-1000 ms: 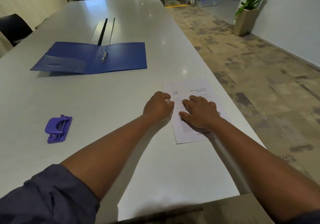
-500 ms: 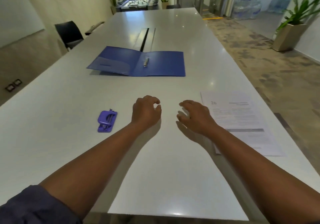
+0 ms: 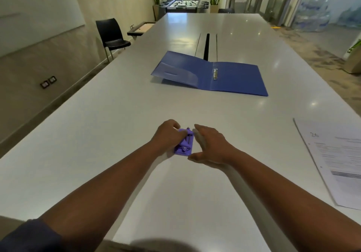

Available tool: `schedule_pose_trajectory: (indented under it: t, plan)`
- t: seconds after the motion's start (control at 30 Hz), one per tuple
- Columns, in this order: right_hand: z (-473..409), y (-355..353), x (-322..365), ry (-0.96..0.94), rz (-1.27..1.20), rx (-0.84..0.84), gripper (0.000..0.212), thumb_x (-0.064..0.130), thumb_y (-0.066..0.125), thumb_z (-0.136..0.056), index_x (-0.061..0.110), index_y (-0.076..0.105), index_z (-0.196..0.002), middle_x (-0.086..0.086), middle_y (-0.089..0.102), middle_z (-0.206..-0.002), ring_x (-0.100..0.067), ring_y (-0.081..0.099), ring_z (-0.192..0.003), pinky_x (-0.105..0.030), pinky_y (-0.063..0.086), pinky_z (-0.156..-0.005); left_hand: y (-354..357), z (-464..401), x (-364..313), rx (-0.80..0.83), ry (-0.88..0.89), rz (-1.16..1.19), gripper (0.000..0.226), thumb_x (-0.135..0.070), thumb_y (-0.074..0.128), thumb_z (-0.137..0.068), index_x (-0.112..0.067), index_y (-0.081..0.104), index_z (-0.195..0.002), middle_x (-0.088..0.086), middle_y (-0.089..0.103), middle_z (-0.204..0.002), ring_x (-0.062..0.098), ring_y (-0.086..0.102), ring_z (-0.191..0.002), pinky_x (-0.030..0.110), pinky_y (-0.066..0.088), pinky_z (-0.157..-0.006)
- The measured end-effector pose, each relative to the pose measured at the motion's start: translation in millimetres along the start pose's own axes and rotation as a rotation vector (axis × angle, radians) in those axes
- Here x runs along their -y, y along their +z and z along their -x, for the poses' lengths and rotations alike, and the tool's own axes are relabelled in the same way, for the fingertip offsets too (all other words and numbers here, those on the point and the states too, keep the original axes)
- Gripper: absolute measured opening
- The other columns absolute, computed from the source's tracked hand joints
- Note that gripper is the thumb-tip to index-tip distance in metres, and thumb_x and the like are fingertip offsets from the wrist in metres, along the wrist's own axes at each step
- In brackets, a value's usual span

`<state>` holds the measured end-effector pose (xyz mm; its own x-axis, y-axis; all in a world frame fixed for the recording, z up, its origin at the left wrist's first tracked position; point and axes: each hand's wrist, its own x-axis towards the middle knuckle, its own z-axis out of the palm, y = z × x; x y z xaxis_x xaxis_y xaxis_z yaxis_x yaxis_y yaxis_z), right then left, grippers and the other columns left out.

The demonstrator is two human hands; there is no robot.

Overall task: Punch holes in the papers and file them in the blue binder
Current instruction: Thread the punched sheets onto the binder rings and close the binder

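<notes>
Office, long meeting table (image 3: 254, 37), turnstiles (image 3: 281, 3) (foosball behind)

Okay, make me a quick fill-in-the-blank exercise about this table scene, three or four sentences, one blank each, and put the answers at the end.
1. Both hands, left hand and right hand, are at the purple ____ punch.
2. The blue binder lies ____ on the table, with its rings showing.
3. The papers lie to the person's ____ of the punch.
4. The chair beside the table is ____ in colour.

Answers: hole; open; right; black
</notes>
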<state>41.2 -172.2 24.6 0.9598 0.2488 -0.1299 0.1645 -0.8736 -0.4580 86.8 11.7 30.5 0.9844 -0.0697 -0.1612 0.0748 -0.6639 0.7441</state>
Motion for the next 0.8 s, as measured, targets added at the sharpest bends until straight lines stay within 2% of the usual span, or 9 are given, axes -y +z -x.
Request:
schedule_pose_trajectory:
  t: [0.07,0.13,0.17,0.23,0.3,0.4,0.57,0.67,0.8]
  plan:
    - [-8.7,6.5,10.4,-0.005,0.006,-0.042,0.089,0.051,0.084,-0.071,0.018,0.046,-0.145,-0.001,0.057,-0.142,-0.026,0.051,-0.130,-0.046,0.041,-0.110,-5.4,-3.9,5.8,0.056,0.028,0.127,0.015,-0.026,0.073,-0.088,-0.012,0.069,-0.090,0.006,0.073,-0.089,0.018,0.065,-0.077,0.031,0.052,-0.070]
    - [-17.6,13.3,18.0,-0.012,-0.024,-0.099,0.072,0.052,0.085,-0.066,0.023,0.055,-0.124,0.005,0.065,-0.116,-0.023,0.060,-0.107,-0.047,0.048,-0.096,-12.3,-7.3,10.5,0.084,0.029,0.223,0.009,-0.018,0.073,-0.088,-0.009,0.071,-0.088,0.008,0.074,-0.084,0.018,0.066,-0.072,0.032,0.055,-0.069]
    - [-21.4,16.2,22.7,-0.019,-0.052,-0.115,0.074,0.050,0.086,-0.065,0.022,0.055,-0.126,0.004,0.066,-0.117,-0.023,0.060,-0.107,-0.046,0.048,-0.096,-16.6,-8.8,12.5,0.081,0.027,0.250,0.009,-0.016,0.073,-0.089,-0.007,0.072,-0.089,0.009,0.075,-0.085,0.018,0.066,-0.071,0.031,0.055,-0.069]
    - [-29.3,20.0,36.3,-0.037,-0.099,-0.152,0.087,0.045,0.088,-0.068,0.018,0.050,-0.141,-0.001,0.063,-0.131,-0.024,0.058,-0.116,-0.046,0.045,-0.103,-28.3,-13.4,19.0,0.059,0.031,0.291,0.010,-0.015,0.073,-0.089,-0.006,0.073,-0.092,0.010,0.076,-0.088,0.016,0.067,-0.071,0.030,0.056,-0.070]
    - [-39.3,25.0,51.6,-0.054,-0.139,-0.182,0.088,0.041,0.088,-0.071,0.014,0.047,-0.145,-0.004,0.060,-0.136,-0.025,0.056,-0.121,-0.043,0.042,-0.105,-44.4,-18.3,28.5,0.037,0.039,0.313,0.010,-0.016,0.072,-0.090,-0.007,0.073,-0.095,0.008,0.076,-0.089,0.015,0.069,-0.073,0.028,0.056,-0.070]
    - [-59.3,34.5,77.8,-0.084,-0.179,-0.205,0.083,0.038,0.089,-0.073,0.012,0.050,-0.141,-0.006,0.061,-0.134,-0.027,0.056,-0.118,-0.040,0.041,-0.102,-71.3,-27.7,48.4,0.019,0.054,0.301,0.010,-0.018,0.069,-0.093,-0.011,0.074,-0.098,0.003,0.076,-0.088,0.017,0.072,-0.079,0.026,0.058,-0.070]
    - [-96.6,54.0,123.3,-0.132,-0.212,-0.212,0.072,0.034,0.089,-0.072,0.006,0.056,-0.129,-0.012,0.065,-0.123,-0.032,0.059,-0.109,-0.048,0.047,-0.098,-117.1,-40.4,85.6,-0.048,0.068,0.298,0.009,-0.017,0.066,-0.096,-0.014,0.075,-0.098,0.002,0.076,-0.092,0.014,0.071,-0.079,0.023,0.058,-0.071]
    - [-116.5,65.0,147.7,-0.162,-0.212,-0.216,0.072,0.039,0.087,-0.071,0.010,0.056,-0.129,-0.007,0.065,-0.120,-0.028,0.059,-0.107,-0.046,0.047,-0.098,-139.0,-48.2,106.3,-0.094,0.045,0.327,0.010,-0.016,0.065,-0.097,-0.014,0.075,-0.098,0.001,0.075,-0.092,0.013,0.070,-0.079,0.022,0.057,-0.072]
    - [-142.5,81.6,175.3,-0.192,-0.187,-0.208,0.061,0.055,0.077,-0.068,0.023,0.057,-0.115,0.005,0.065,-0.105,-0.020,0.058,-0.098,-0.045,0.046,-0.094,-163.4,-56.8,133.6,-0.156,-0.004,0.331,0.016,-0.016,0.064,-0.098,-0.009,0.076,-0.105,0.003,0.076,-0.097,0.013,0.070,-0.081,0.018,0.053,-0.067]
